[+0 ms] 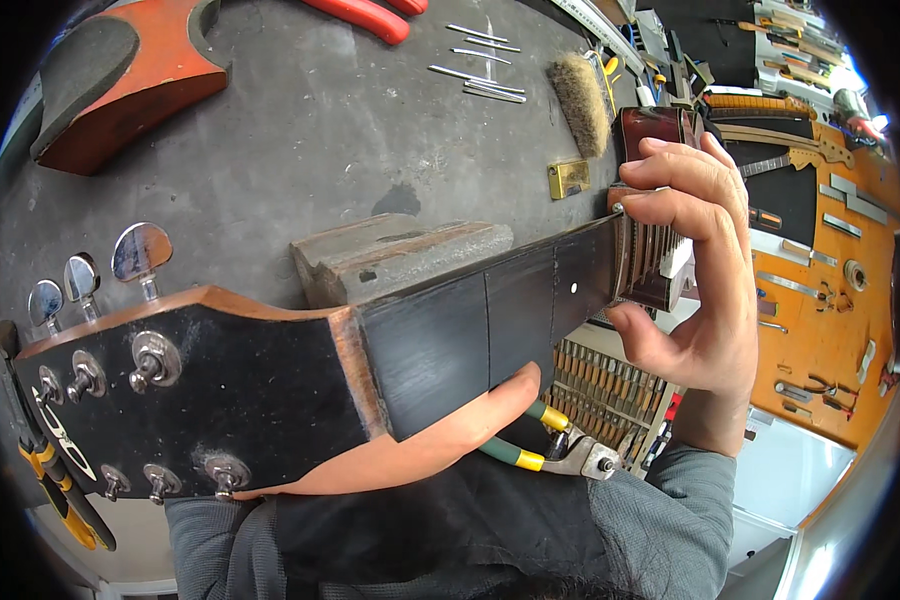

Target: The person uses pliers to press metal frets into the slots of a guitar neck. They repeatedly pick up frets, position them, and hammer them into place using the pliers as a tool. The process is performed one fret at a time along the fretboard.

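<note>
A guitar lies crosswise, its black headstock (pixel 220 390) at the left with silver tuners and no strings. My left hand (pixel 420 455) holds the neck from underneath beside the headstock, thumb or finger along its near edge. The dark fretboard (pixel 430 350) shows bare slots in this stretch and metal frets farther right. My right hand (pixel 710 260) spans that farther part, fingertips at one edge and thumb at the other. A worn block (pixel 390 250) sits behind the neck. End cutters with green-yellow handles (pixel 585 458) lie below it, partly hidden.
On the grey bench (pixel 270 170) are a red-black padded rest (pixel 170 70), a red-handled tool (pixel 360 18), several metal strips (pixel 480 75), a brush (pixel 580 105) and a brass piece (pixel 568 180). A wooden tool board (pixel 810 340) and a rack of small tools (pixel 600 390) stand at right.
</note>
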Demonstrator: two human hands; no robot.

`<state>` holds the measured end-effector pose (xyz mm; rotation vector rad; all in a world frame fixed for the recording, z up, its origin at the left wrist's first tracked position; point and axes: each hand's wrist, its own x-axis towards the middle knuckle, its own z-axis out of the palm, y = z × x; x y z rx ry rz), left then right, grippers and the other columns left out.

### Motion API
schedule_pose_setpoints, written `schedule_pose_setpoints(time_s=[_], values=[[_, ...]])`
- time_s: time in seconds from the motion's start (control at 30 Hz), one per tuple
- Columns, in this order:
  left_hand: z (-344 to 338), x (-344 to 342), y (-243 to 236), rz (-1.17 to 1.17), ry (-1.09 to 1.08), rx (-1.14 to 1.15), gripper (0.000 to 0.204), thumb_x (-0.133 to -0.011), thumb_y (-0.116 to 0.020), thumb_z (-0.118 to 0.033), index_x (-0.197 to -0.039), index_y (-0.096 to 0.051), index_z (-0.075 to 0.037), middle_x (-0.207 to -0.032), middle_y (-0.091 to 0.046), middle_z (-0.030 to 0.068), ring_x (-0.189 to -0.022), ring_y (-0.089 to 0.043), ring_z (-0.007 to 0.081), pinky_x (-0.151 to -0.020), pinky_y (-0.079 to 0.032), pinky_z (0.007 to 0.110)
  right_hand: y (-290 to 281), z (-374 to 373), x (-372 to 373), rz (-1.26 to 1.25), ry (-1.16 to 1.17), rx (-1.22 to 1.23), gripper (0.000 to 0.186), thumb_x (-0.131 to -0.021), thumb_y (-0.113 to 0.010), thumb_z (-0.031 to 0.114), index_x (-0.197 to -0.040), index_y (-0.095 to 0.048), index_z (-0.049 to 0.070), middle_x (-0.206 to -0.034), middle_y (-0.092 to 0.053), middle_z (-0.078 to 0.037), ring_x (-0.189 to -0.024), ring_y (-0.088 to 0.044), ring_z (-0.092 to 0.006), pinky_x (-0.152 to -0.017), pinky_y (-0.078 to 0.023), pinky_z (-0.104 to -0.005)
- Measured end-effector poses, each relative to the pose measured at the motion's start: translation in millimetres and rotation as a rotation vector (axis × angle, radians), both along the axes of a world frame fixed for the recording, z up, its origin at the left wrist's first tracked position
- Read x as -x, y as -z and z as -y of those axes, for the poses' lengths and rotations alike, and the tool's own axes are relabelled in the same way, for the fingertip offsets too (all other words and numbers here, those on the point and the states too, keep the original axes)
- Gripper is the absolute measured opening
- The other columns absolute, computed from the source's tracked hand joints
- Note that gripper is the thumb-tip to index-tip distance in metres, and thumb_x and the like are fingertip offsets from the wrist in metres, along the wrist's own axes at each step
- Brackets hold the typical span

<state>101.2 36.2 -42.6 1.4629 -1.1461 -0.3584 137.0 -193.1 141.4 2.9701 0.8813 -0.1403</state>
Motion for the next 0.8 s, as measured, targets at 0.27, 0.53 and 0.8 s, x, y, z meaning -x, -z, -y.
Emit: schedule_pose_setpoints(time_s=[0.27, 0.53, 0.8], values=[[0.2, 6.4, 0.6, -0.031, 0.031, 0.016, 0.052, -0.086, -0.068, 0.007, -0.138, -0.062, 0.002, -0.104, -0.060, 0.0174, -0.087, -0.067, 0.0289, -0.076, -0.055, 0.037, -0.8, -1.0, 0.4, -0.012, 0.006, 0.004, 0.059, -0.074, -0.085, 0.034, -0.123, -0.071, 0.006, -0.133, -0.072, -0.015, -0.139, -0.063, -0.0386, -0.128, -0.030, -0.0653], [2.3, 11.0, -1.4, -0.045, 0.046, 0.020, 0.052, -0.088, -0.067, 0.008, -0.140, -0.061, 0.003, -0.107, -0.063, 0.0200, -0.088, -0.069, 0.0302, -0.078, -0.056, 0.037, -0.8, 0.0, 0.6, -0.036, 0.020, 0.007, 0.058, -0.077, -0.085, 0.037, -0.125, -0.072, 0.006, -0.134, -0.072, -0.015, -0.140, -0.062, -0.0386, -0.129, -0.028, -0.0657], [3.0, 9.1, -5.8, -0.002, -0.006, 0.015, 0.048, -0.089, -0.067, 0.005, -0.137, -0.062, 0.002, -0.106, -0.065, 0.0172, -0.090, -0.069, 0.0292, -0.078, -0.056, 0.036, -1.7, -0.4, 1.5, -0.069, 0.060, -0.010, 0.059, -0.076, -0.086, 0.035, -0.126, -0.072, 0.005, -0.139, -0.070, -0.016, -0.143, -0.060, -0.0398, -0.129, -0.028, -0.0644]])
